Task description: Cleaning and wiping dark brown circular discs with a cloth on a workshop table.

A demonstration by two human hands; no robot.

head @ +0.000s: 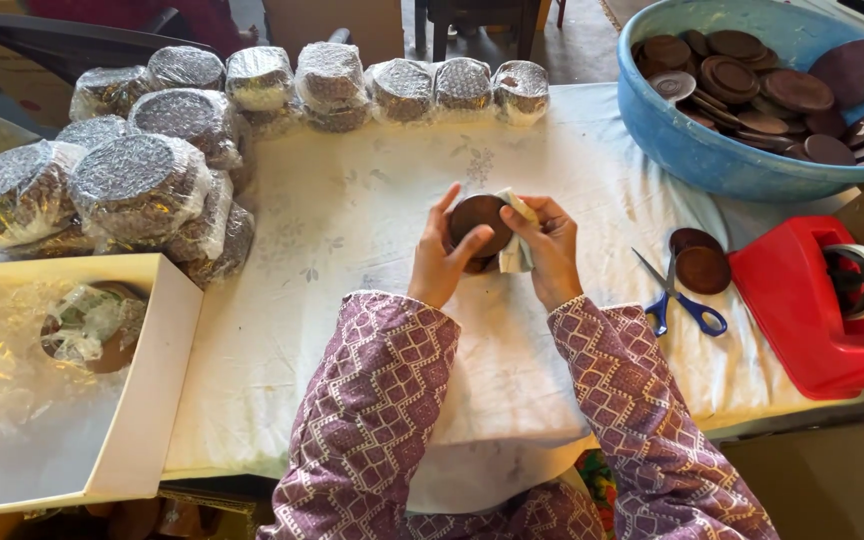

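Over on the right, a blue tub heaped with brown discs. Just below, blue-handled scissors, two loose discs, a red tape dispenser. Far left, plastic-wrapped stacks and a white box stuffed with wrap.

One view only, from a camera on the person's head, looking steeply down and forward over a table. The left hand and right hand sit near frame centre, close to the lens, with both sleeves running in from the bottom edge. The far table edge lies along the top of the frame; a box fills the lower left, a basin the upper right.
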